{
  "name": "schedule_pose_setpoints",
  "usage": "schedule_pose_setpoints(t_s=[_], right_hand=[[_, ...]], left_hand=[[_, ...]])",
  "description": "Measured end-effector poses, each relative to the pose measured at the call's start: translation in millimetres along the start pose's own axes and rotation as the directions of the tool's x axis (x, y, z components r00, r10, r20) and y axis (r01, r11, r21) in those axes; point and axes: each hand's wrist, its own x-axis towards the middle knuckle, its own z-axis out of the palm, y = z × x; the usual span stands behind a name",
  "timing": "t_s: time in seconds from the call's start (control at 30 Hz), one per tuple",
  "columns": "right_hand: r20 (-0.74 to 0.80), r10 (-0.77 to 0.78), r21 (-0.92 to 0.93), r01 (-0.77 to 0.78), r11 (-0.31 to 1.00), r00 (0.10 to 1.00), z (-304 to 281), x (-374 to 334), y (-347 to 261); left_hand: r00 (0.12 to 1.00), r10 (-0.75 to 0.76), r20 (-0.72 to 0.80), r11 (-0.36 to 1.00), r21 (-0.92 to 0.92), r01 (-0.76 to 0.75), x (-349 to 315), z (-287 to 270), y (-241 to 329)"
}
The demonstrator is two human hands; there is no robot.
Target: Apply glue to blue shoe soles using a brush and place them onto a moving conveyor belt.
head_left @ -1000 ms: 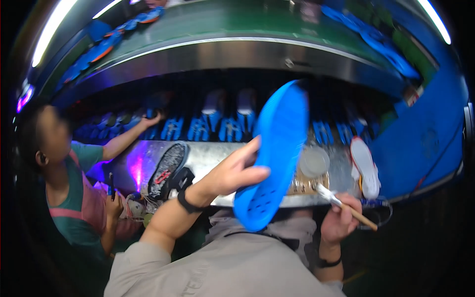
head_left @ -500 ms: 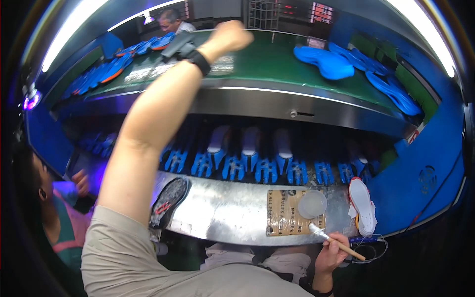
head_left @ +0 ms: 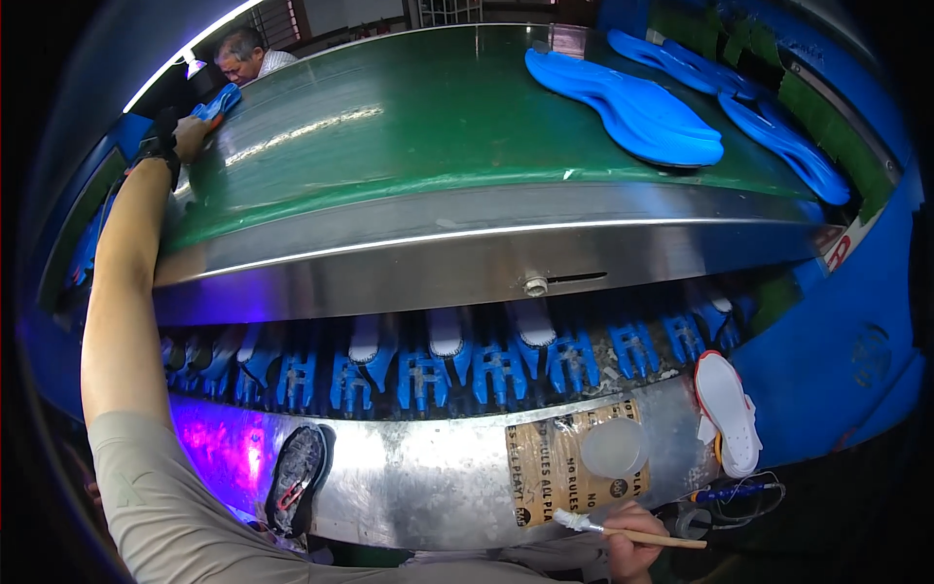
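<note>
Wooden-handled brush [head_left: 673, 540] clamped in your right hand [head_left: 632, 556], desk's [head_left: 409, 477] near edge; your left hand [head_left: 190, 138] far left, at blue soles [head_left: 223, 101], grip unclear.

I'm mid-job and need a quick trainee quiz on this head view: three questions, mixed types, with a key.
1. Which hand holds the wooden-handled brush with whitish bristles?
2. True or false: the round, cloudy-white container sits on the brown printed sheet.
3. The flat, white, red-edged shoe sole lies toward which end of the shiny metal bench? A) left B) right

Key: 1. right hand; 2. true; 3. B
</note>
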Motion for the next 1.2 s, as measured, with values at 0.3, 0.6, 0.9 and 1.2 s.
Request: schedule_pose_setpoints(t_s=[0.3, 0.6, 0.9, 1.2], right_hand=[[-0.215, 0.021, 0.151, 0.012, 0.988, 0.976, 19.8, -4.1, -1.8], [-0.194, 0.195, 0.019, -0.195, 0.981, 0.962, -5.7, -14.0, -1.1], [-0.13, 0.114, -0.328, -0.151, 0.933, 0.985, -42.8, 33.5, 14.9], [-0.097, 0.097, -0.508, -0.133, 0.851, 0.991, -39.6, 46.8, 40.4]], left_hand=[[0.941, -0.095, -0.324, 0.967, -0.254, 0.01, -1.1, 1.9, -1.0], [0.811, 0.111, -0.574, 0.693, -0.54, -0.477, -169.7, -202.8, 64.8], [0.893, -0.388, -0.229, 0.633, -0.77, 0.077, -224.8, -154.6, 92.6], [0.853, -0.521, -0.025, -0.498, -0.803, -0.328, -336.8, -175.2, 199.5]])
